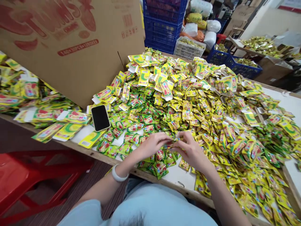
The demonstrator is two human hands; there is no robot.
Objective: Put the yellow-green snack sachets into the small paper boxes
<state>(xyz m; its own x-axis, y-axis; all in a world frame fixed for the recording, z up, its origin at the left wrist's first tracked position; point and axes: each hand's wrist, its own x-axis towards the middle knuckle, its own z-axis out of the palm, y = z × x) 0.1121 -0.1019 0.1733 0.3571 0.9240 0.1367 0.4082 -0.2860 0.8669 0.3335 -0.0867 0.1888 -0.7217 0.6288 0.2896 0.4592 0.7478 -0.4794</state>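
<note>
My left hand (pixel 154 144) and my right hand (pixel 191 151) meet over the near part of a packet pile. Fingertips of both are pinched together around something small, mostly hidden by the fingers. Beneath and left of them lie green sachets (pixel 161 169) with a watermelon print. Yellow sachets (pixel 207 138) are heaped to the right. Flat yellow-and-green cardboard boxes (pixel 144 77), some with open white flaps, lie on top of the heap farther back. A white band circles my left wrist.
A phone (pixel 100 118) lies left of my hands, beside a large carton (pixel 70 47). The wooden table edge (pixel 110 160) runs along my body. A red stool (pixel 21 179) stands at lower left. Blue crates (pixel 162 28) and a white basket (pixel 189 48) are behind the table.
</note>
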